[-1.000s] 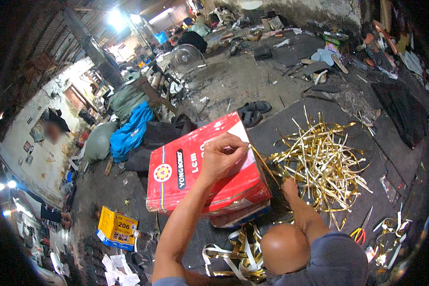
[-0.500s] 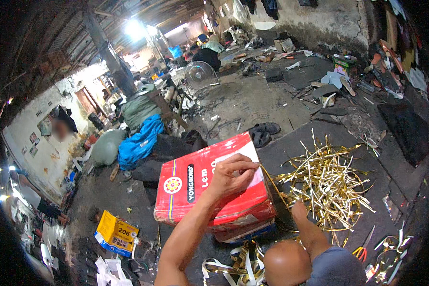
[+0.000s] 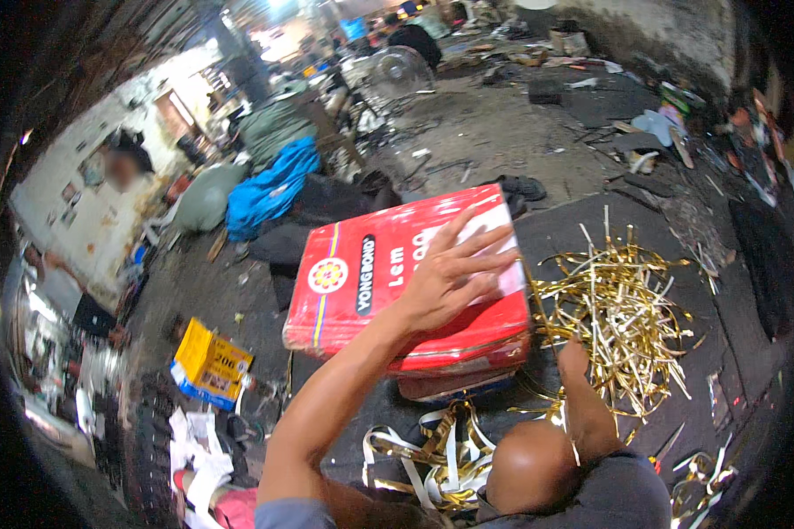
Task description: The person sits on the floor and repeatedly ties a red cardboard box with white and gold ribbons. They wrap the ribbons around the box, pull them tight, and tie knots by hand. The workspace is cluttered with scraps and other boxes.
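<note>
My left hand lies on top of a red cardboard box, fingers spread and holding nothing. Pink and white patches show beneath and beside the fingers. To the right of the box, my right hand is low beside a tangled heap of shiny gold and white strips. Its fingers are turned away and hidden, so its grip does not show. One gold strip runs down along the box's right edge toward that hand. The red box rests on another, mostly hidden box.
Wider gold and white bands lie beside my bent knee. A yellow and blue box stands at the left. Sandals sit behind the red box; farther back are a blue cloth and a fan.
My left hand has opened from a pinch at the box's right edge and now lies spread on its top. My right hand stays beside the strips. The view has shifted.
</note>
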### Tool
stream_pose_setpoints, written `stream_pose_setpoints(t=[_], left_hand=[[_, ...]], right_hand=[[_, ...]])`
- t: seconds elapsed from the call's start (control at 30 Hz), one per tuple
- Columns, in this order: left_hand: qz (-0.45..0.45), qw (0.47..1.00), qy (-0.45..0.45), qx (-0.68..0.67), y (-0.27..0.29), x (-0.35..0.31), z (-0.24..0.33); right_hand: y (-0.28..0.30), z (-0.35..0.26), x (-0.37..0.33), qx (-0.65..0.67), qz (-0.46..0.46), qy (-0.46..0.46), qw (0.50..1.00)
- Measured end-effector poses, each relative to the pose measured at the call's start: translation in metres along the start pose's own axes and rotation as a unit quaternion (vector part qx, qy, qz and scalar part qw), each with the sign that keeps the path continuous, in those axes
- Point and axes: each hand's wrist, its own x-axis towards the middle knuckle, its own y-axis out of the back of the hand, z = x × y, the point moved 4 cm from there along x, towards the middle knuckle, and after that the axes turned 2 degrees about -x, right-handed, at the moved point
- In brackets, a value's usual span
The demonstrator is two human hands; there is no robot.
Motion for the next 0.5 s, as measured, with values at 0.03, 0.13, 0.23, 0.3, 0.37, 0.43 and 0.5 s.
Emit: stream_pose_setpoints(t=[0.03,0.13,0.23,0.3,0.37,0.43,0.5], left_hand=[[-0.001,1.000,-0.011,0.001,-0.003,0.003,0.000],[-0.010,0.999,-0.002,0.031,-0.008,0.005,0.003],[0.008,1.000,-0.001,0.011,-0.006,-0.003,-0.001],[0.016,1.000,0.007,0.008,-0.003,-0.012,0.000],[0.027,0.998,-0.050,-0.008,-0.011,0.013,0.008],[0.056,0.996,-0.060,-0.018,-0.017,0.006,0.003],[0.081,0.995,-0.055,-0.003,-0.007,-0.011,-0.005]], right_hand=[[0.003,0.003,0.001,0.003,0.014,-0.004,1.000],[0.007,0.007,-0.004,-0.008,0.026,0.005,1.000],[0.002,0.000,-0.007,-0.026,-0.011,0.060,0.998],[0.002,-0.008,-0.004,0.023,-0.036,0.084,0.996],[-0.012,0.041,0.009,-0.005,-0.026,0.010,1.000],[-0.003,0.032,0.002,-0.006,-0.006,0.234,0.972],[0.011,0.018,0.006,0.111,0.029,0.271,0.956]])
